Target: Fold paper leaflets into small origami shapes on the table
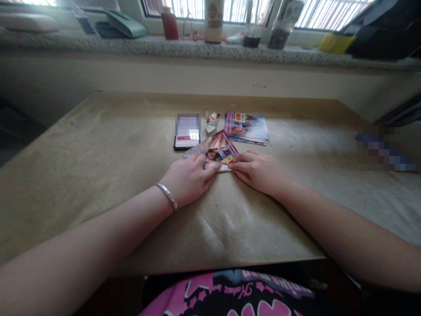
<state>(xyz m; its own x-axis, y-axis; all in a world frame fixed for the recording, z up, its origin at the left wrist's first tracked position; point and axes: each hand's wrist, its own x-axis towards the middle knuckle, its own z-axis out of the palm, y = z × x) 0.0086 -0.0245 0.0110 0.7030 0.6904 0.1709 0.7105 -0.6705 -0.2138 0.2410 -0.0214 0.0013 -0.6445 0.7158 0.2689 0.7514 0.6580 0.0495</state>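
Note:
A folded piece of colourful printed paper [219,151] lies in the middle of the table, on brown kraft paper [131,175]. My left hand [189,177], with a silver bracelet at the wrist, presses its fingertips on the paper's near left edge. My right hand [259,170] pinches the paper's near right corner, fingers together. Behind it sit a small folded paper figure [212,121], a stack of printed sheets [246,127] and a phone [187,131].
A stone window ledge [210,48] at the back carries a red cup [169,24], jars and bottles, a green pouch [126,24] and a yellow object [335,43]. A blurred item [388,149] lies at the table's right edge.

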